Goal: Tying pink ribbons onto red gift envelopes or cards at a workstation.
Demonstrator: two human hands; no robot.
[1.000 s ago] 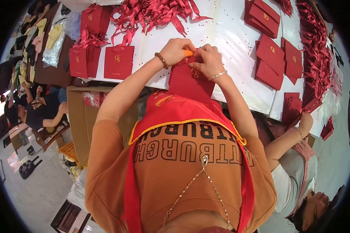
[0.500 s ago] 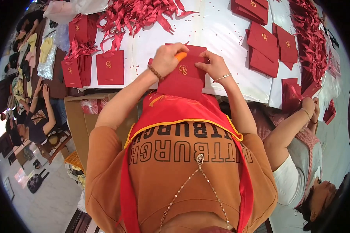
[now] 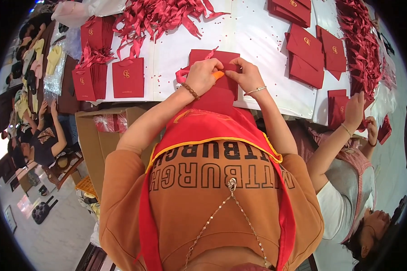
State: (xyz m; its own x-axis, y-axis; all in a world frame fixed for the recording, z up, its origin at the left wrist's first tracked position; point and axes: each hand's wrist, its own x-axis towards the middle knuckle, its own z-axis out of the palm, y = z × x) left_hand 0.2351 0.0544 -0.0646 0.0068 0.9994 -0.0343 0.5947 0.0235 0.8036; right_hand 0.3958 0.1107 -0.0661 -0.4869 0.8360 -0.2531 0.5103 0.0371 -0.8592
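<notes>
A dark red paper bag [image 3: 219, 98] lies at the table's near edge against my apron. More red bags [image 3: 199, 55] lie flat beneath and beyond it. My left hand [image 3: 204, 76], an orange cover on its thumb, is closed at the bag's upper part. From that hand a red satin ribbon [image 3: 182, 75] loops out to the left, and a ribbon end sticks up above the knuckles. My right hand [image 3: 246, 77] pinches the bag's upper edge, thumb and forefinger bent toward the left fingertips. What lies exactly between the fingertips is mostly hidden.
Loose red ribbons [image 3: 160, 18] heap up at the far left, near stacked bags [image 3: 91, 83] and a single bag [image 3: 128, 77]. More bag stacks [image 3: 305, 56] stand on the right. A co-worker [image 3: 343, 189] handles bags there. An open cardboard box [image 3: 89, 144] is below the table's left edge.
My hands have come together at the bag's upper edge, the left one moving right and slightly down. The ribbon loop now shows more. The co-worker's nearer hand has risen from the bags.
</notes>
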